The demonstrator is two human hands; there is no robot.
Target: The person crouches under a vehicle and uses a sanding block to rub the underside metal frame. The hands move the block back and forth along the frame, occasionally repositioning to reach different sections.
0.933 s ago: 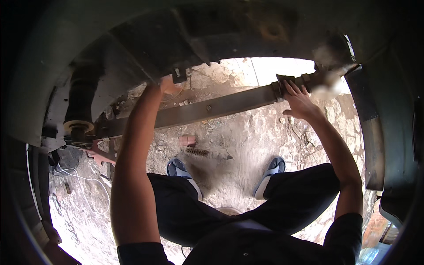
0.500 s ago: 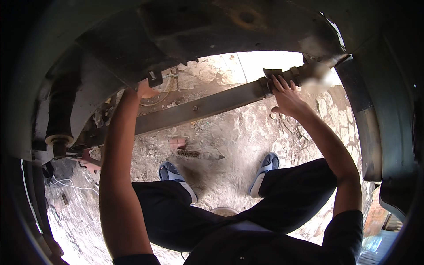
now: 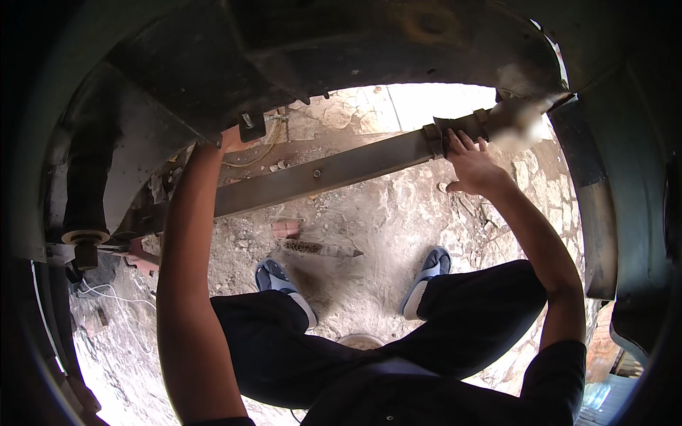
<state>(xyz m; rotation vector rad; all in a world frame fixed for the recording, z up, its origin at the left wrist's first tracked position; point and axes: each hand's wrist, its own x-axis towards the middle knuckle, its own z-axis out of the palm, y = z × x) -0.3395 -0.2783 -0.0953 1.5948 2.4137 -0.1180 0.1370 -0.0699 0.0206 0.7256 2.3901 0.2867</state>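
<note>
Two bare hands are at work beneath one dark, curved metal body panel (image 3: pixel 341 57). One long, grey, flat metal bar (image 3: pixel 369 157) slants below it, from the lower left, behind the left forearm, up to the right. Two dark metal bands (image 3: pixel 431 142) cross the bar near its upper right part. Between them, the right hand (image 3: pixel 477 169) lays its fingers on dark metal, thumb standing apart, not clamped round anything. The left hand (image 3: pixel 236 139) is just beside one small black bracket (image 3: pixel 252 129); I cannot tell its grip, as the fingers are mostly hidden. One black cylinder with a pale ring (image 3: pixel 85 236) hangs at left. On the ground are one reddish block (image 3: pixel 286 228), one speckled, pointed strip (image 3: pixel 321 248) and two blue sandals with pale straps (image 3: pixel 275 275), worn on two feet.
</note>
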